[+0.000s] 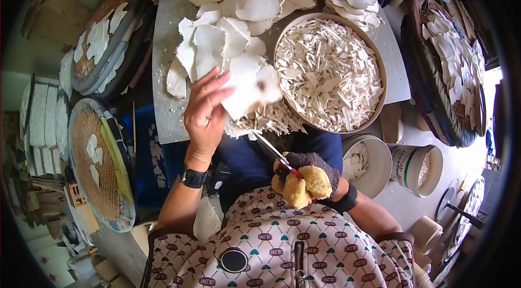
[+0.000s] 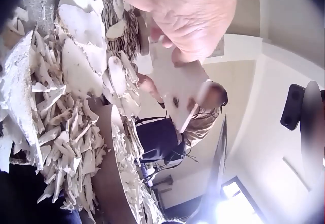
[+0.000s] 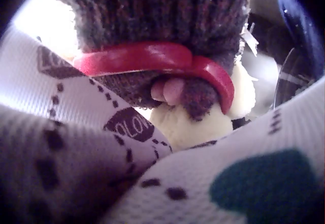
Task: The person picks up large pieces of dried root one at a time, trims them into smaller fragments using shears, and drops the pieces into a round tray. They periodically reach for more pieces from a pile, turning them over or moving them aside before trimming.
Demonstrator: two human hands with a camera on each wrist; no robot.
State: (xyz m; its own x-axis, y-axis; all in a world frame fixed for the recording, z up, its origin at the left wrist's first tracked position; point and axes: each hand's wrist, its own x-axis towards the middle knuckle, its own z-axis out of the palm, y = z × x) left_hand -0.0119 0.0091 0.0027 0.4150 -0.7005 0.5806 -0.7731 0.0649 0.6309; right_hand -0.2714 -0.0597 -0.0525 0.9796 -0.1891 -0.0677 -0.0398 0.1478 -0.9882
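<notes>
In the head view my bare left hand (image 1: 205,106) holds up a thin white slice (image 1: 244,92) with a dark spot, blurred at its right edge. The same slice (image 2: 175,82) hangs below my palm in the left wrist view, thumb and fingers at its edge. My right hand (image 1: 325,171), in a dark knitted glove with yellow padding (image 1: 312,182) at the fingers, grips scissors (image 1: 269,150) by their red handles (image 3: 147,59). Their blades point up-left, just below the slice. A heap of cut white strips (image 1: 271,119) lies at the table's near edge, under the slice.
A round tray (image 1: 383,81) full of cut strips stands on the grey table (image 1: 399,73). Beyond lie stacked larger slices (image 1: 255,3). Two white buckets (image 1: 380,152) with pieces stand on the floor at right. Woven trays (image 1: 103,179) of slices flank both sides.
</notes>
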